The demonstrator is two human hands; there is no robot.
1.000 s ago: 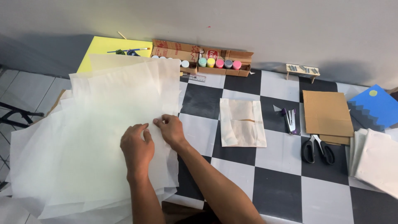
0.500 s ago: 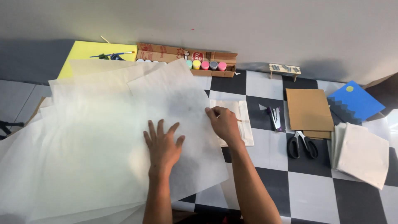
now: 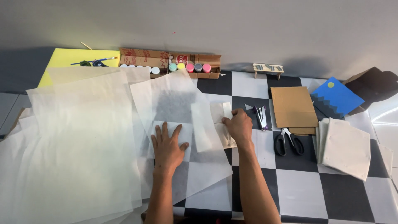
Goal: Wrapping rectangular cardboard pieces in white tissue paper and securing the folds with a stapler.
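While a big fan of thin, translucent white paper sheets covers the left half of the black-and-white checkered table, the top sheet lies just right of the pile, so sheer that the dark squares show through it. Its long axis runs from the near table edge toward the wall, tilted slightly left at the far end, and a folded flap doubles it under the hands. The left hand presses flat on that sheet, fingers spread open. The right hand rests at the sheet's right edge with fingers curled closed, pinching the paper where it overlaps a small cream paper piece. Behind, against the wall, sit a yellow board and a cardboard box of paint pots. Further right lie small tweezers, a brown cardboard sheet, black scissors, a white paper stack and a blue card
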